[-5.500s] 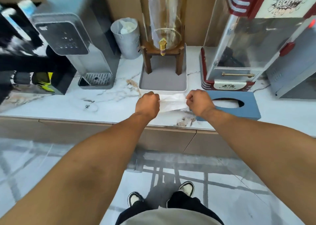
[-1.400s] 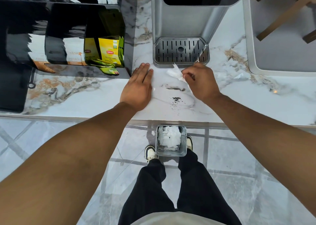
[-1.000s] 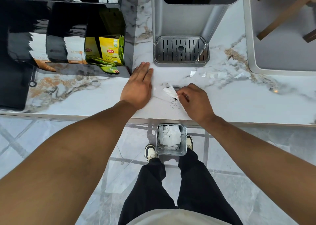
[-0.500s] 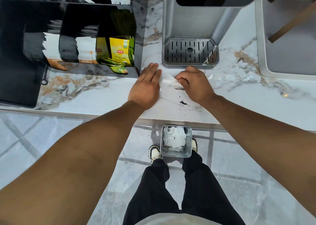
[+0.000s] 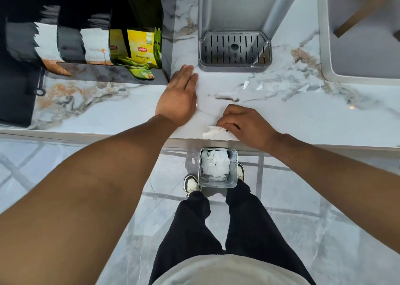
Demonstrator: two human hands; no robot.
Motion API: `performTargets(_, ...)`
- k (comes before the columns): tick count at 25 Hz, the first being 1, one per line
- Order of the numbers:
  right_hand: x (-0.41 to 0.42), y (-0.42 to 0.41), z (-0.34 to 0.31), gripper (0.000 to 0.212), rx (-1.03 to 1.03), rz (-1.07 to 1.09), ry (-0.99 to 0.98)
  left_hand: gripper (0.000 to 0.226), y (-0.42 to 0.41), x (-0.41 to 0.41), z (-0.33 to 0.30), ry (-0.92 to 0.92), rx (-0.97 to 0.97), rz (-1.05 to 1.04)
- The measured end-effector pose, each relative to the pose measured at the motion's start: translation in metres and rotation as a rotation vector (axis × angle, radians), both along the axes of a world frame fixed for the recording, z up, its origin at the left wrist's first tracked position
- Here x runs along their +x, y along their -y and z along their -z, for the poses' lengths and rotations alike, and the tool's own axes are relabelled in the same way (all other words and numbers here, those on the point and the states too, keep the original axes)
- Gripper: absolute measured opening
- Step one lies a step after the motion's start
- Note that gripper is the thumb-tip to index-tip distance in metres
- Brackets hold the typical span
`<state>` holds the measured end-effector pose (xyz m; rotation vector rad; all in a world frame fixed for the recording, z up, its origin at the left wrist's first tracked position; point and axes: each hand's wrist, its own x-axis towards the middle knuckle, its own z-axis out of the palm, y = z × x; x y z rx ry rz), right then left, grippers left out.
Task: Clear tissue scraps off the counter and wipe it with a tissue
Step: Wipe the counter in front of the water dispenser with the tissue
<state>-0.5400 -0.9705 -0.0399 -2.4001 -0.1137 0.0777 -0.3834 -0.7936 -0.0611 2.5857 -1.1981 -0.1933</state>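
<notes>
My right hand (image 5: 245, 124) presses a white tissue (image 5: 211, 131) onto the marble counter (image 5: 108, 116), right at its front edge. A few dark crumbs show beside the fingertips, next to the tissue. My left hand (image 5: 178, 96) lies flat and open on the counter, fingers pointing away from me, holding nothing. On the floor directly below the edge, between my shoes, stands a small square metal bin (image 5: 218, 168) with several white tissue scraps in it.
A black organiser (image 5: 91, 46) with yellow tea boxes stands on the counter at the left. A grey dispenser with a slotted drip tray (image 5: 234, 50) is behind my hands. A grey mat (image 5: 357, 57) with wooden legs lies at the right.
My right hand has dragged the tissue and the dark crumbs from near the drip tray back to the counter's front edge. My left hand has stayed flat in place.
</notes>
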Motion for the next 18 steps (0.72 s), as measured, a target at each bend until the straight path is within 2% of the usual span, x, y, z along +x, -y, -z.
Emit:
performTargets(5,0.015,0.005,-0.006,0.013,0.047,0.227,0.01,0.049,0.001,-0.001,0.0,0.005,0.015,-0.002)
performTargets(9,0.035,0.023,-0.007,0.018,-0.049,0.427,0.015,0.049,0.002,-0.002,0.001,0.004,0.02,-0.011)
performTargets(13,0.015,0.008,0.0,0.017,-0.121,0.606,-0.026,0.049,0.001,-0.001,0.0,0.0,0.01,-0.016)
performTargets(18,-0.018,-0.028,0.001,0.016,-0.091,0.72,-0.063,0.05,0.002,-0.002,-0.001,-0.008,0.019,-0.016)
